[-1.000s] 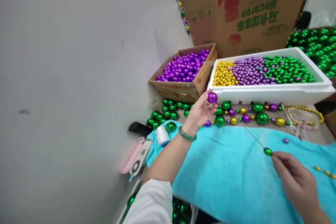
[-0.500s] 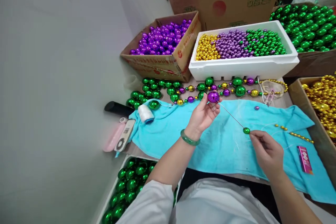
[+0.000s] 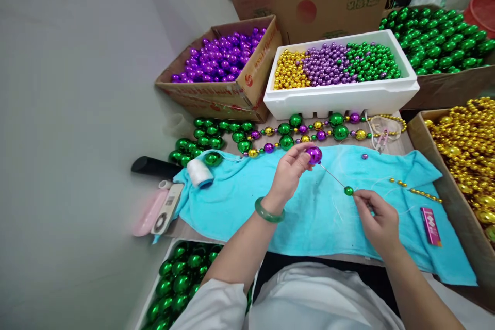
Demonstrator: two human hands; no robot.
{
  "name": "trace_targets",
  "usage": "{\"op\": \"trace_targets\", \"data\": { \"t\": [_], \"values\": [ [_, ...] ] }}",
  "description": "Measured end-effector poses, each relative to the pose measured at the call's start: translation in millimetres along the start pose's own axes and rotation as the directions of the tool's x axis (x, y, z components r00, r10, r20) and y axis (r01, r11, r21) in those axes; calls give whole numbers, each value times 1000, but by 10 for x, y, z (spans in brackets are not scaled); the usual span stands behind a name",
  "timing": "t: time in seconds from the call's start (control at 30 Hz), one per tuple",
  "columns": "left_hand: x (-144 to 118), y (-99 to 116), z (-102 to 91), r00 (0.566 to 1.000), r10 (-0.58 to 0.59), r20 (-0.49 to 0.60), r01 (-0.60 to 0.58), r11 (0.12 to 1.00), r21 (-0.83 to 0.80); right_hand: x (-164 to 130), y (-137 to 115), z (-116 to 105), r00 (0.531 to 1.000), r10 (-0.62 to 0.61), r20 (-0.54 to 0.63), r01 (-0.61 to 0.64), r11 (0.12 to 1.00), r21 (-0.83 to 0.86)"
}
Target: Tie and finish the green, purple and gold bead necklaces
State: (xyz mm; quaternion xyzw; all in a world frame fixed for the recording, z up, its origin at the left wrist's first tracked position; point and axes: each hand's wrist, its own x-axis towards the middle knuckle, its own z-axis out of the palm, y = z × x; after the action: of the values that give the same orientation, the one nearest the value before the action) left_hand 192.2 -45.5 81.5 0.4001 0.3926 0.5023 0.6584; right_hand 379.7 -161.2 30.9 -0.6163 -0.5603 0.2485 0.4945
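My left hand [image 3: 289, 171], with a green bangle on its wrist, pinches a large purple bead [image 3: 314, 154] above the turquoise towel [image 3: 247, 201]. My right hand [image 3: 377, 219] grips a thin needle [image 3: 332, 178] whose tip meets the purple bead. A small green bead [image 3: 348, 191] sits on the needle just ahead of my right fingers. A strung chain of green, purple and gold beads [image 3: 305, 131] lies along the towel's far edge.
A cardboard box of purple beads [image 3: 232, 95], a white foam box [image 3: 340, 100] of gold, purple and green beads, boxes of green beads [image 3: 436, 36] and gold beads [image 3: 464, 144] ring the table. A thread spool [image 3: 199, 171], phone [image 3: 167, 209] and tray of green beads [image 3: 178, 278] sit left.
My left hand carried the purple bead from near the foam box down over the towel. My right hand brought the needle up, so its tip now meets the bead.
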Motion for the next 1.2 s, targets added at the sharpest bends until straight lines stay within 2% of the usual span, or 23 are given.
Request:
{"op": "trace_targets", "data": {
  "t": [0.17, 0.3, 0.4, 0.53, 0.67, 0.87, 1.07, 1.2],
  "values": [
    [-7, -69, 80, 1000, 5, -14, -5, 999, 37, 8, 60, 53, 998, 64, -14, -64, 998, 13],
    [33, -73, 73, 999, 33, -9, -33, 997, 69, 27, 119, 37, 998, 68, 1, -68, 998, 16],
    [68, -57, 55, 999, -14, 47, 12, 999, 29, 57, 160, 15, 997, 75, 10, -75, 996, 46],
    [99, -61, 63, 987, -97, 130, 104, 993, -49, 78, 210, 20, 986, 165, 25, -167, 973, 163],
    [113, -99, 104, 980, -84, 182, 97, 993, -62, 62, 266, 38, 965, 261, 32, -260, 931, 257],
    [126, -98, 160, 975, -21, 220, 18, 1000, 14, 51, 370, 14, 962, 271, 31, -267, 913, 308],
    [92, -117, 224, 957, -78, 281, 117, 986, -123, 54, 452, 47, 946, 304, 112, -319, 818, 479],
    [74, -136, 246, 960, -73, 270, 115, 983, -143, 35, 480, 65, 949, 309, 65, -304, 838, 453]
  ]
}}
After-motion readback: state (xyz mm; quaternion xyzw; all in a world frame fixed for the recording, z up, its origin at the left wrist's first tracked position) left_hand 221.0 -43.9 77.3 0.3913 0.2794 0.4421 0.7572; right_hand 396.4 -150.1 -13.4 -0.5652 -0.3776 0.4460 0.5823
